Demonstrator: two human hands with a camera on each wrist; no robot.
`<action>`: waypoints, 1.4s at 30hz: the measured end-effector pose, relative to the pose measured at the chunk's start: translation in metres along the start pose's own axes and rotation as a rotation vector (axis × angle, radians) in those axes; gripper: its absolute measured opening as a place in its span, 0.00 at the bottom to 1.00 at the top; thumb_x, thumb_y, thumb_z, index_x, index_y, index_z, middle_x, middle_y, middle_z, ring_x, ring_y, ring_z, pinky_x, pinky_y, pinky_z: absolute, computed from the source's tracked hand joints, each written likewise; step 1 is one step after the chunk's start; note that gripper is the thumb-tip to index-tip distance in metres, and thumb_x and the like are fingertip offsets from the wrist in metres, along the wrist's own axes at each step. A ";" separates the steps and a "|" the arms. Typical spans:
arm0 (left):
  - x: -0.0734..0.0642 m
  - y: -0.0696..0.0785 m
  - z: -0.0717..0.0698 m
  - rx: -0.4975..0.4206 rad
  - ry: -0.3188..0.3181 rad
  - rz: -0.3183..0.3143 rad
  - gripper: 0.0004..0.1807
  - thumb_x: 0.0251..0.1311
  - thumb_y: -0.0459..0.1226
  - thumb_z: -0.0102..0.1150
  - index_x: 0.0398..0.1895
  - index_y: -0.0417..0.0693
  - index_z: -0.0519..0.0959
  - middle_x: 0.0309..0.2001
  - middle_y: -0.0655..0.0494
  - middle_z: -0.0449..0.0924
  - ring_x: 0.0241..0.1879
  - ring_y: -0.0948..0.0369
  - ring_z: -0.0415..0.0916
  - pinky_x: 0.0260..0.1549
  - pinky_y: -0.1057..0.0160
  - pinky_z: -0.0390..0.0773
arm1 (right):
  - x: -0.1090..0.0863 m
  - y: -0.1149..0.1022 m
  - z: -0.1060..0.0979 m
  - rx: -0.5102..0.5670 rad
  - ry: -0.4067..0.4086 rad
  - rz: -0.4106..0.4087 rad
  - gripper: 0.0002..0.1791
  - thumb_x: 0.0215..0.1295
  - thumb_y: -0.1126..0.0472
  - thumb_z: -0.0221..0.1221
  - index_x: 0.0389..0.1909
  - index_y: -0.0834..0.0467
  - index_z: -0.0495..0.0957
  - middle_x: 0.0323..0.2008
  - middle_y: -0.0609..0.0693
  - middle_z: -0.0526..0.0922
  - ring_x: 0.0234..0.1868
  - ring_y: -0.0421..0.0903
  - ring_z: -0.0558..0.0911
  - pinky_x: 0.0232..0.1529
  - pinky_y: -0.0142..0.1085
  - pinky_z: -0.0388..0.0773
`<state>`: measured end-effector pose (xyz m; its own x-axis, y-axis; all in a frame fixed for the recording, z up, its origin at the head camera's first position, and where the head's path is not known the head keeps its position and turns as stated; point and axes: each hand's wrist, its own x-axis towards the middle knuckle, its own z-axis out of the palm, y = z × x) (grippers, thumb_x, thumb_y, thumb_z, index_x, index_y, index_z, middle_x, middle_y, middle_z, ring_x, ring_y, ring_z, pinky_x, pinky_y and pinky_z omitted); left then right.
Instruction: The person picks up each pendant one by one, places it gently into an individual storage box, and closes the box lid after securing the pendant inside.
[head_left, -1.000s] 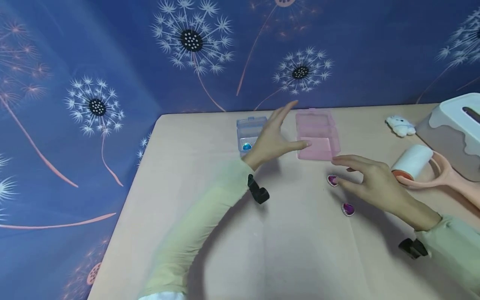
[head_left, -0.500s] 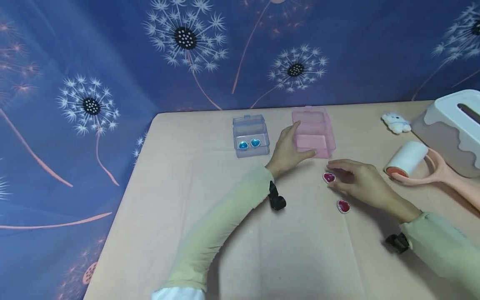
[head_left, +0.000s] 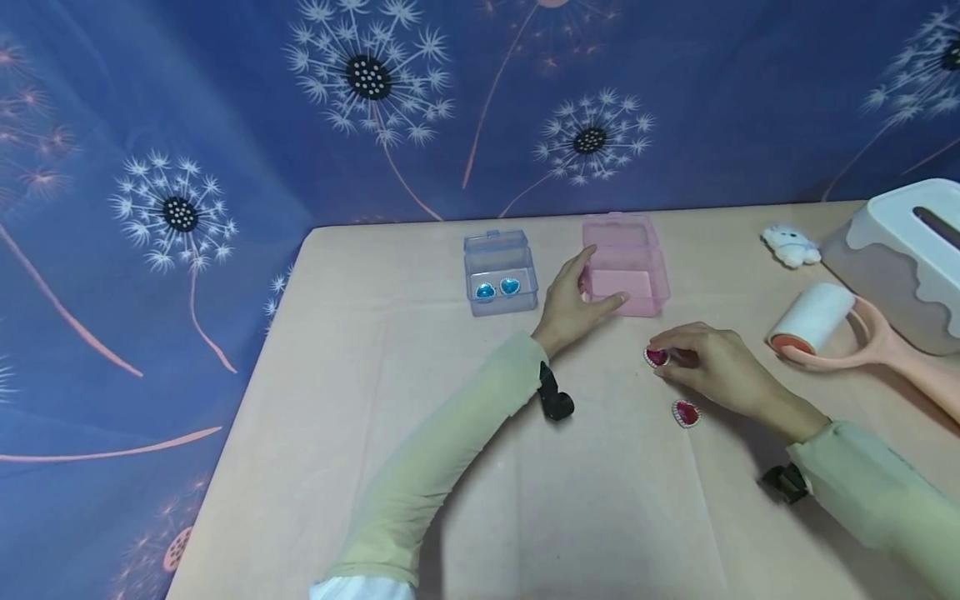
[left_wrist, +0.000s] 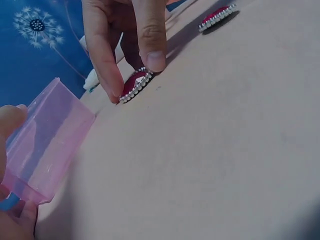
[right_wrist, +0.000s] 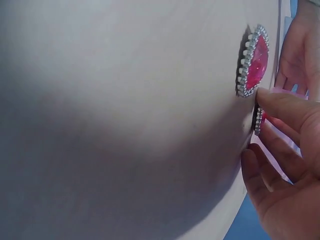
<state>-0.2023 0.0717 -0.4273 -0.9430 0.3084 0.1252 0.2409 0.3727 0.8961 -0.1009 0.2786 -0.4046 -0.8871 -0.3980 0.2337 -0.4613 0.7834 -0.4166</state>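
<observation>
My right hand pinches a red heart-shaped rhinestone with a silver beaded rim, thumb at one end and fingertip at the other, down at the tabletop. A second red rhinestone lies nearer to me; the right wrist view has it large, with its beaded edge. At the left side of a pink see-through box, my left hand holds on with thumb and fingers spread to either side of its wall. The box's lid stands raised at the back, and no gem shows inside.
To the left, a clear blue box with its lid up holds two blue rhinestones. At the right are a lint roller, a small white plush toy and a tissue box. A blue dandelion-print cloth hangs behind.
My left hand has moved right from in front of the blue box to the pink box, uncovering both blue rhinestones. My right hand's fingers have closed onto the farther red rhinestone.
</observation>
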 end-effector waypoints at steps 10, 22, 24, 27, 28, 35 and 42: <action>-0.001 0.003 -0.002 0.015 0.009 -0.008 0.47 0.54 0.47 0.70 0.75 0.55 0.56 0.70 0.50 0.64 0.66 0.56 0.67 0.65 0.65 0.68 | 0.001 -0.001 0.000 -0.016 0.007 -0.008 0.18 0.45 0.68 0.73 0.40 0.55 0.86 0.41 0.49 0.87 0.42 0.45 0.82 0.42 0.13 0.69; 0.002 0.002 -0.004 0.040 0.014 -0.004 0.47 0.52 0.45 0.72 0.74 0.52 0.58 0.66 0.47 0.68 0.64 0.54 0.69 0.63 0.63 0.71 | 0.007 -0.008 -0.020 0.034 0.049 -0.059 0.20 0.43 0.69 0.74 0.40 0.53 0.85 0.41 0.48 0.87 0.32 0.35 0.83 0.36 0.14 0.75; 0.002 0.002 -0.004 0.033 0.015 -0.005 0.47 0.52 0.45 0.72 0.73 0.53 0.58 0.65 0.46 0.68 0.63 0.54 0.70 0.62 0.64 0.72 | 0.011 -0.012 -0.031 0.038 0.079 -0.078 0.21 0.42 0.71 0.73 0.40 0.53 0.85 0.40 0.48 0.87 0.31 0.31 0.82 0.34 0.14 0.75; 0.003 0.003 -0.004 0.020 0.019 -0.007 0.46 0.51 0.45 0.72 0.73 0.53 0.59 0.64 0.47 0.69 0.62 0.54 0.71 0.60 0.66 0.73 | 0.020 -0.019 -0.048 0.036 0.133 -0.090 0.22 0.42 0.73 0.72 0.41 0.53 0.85 0.39 0.48 0.87 0.32 0.22 0.79 0.34 0.14 0.74; 0.003 0.004 -0.004 0.016 0.020 -0.006 0.46 0.51 0.45 0.72 0.73 0.53 0.59 0.64 0.46 0.69 0.61 0.55 0.72 0.60 0.66 0.73 | 0.023 -0.021 -0.054 0.037 0.149 -0.086 0.22 0.42 0.74 0.71 0.41 0.54 0.85 0.39 0.48 0.87 0.32 0.18 0.77 0.34 0.13 0.74; 0.002 0.005 -0.003 0.002 0.020 -0.024 0.46 0.51 0.45 0.72 0.73 0.54 0.59 0.63 0.47 0.70 0.60 0.55 0.73 0.59 0.67 0.74 | 0.044 -0.031 -0.072 0.057 0.224 -0.063 0.22 0.45 0.74 0.71 0.44 0.56 0.85 0.37 0.50 0.86 0.33 0.14 0.75 0.37 0.11 0.71; 0.003 0.004 -0.001 -0.014 0.027 -0.019 0.47 0.49 0.44 0.74 0.72 0.53 0.60 0.62 0.47 0.71 0.59 0.55 0.74 0.57 0.67 0.75 | 0.065 -0.031 -0.068 0.071 0.226 -0.018 0.18 0.50 0.71 0.69 0.44 0.57 0.85 0.39 0.50 0.87 0.35 0.14 0.73 0.38 0.10 0.70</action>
<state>-0.2048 0.0731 -0.4232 -0.9534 0.2771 0.1192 0.2195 0.3659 0.9044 -0.1426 0.2609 -0.3164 -0.8559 -0.2885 0.4291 -0.4842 0.7382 -0.4696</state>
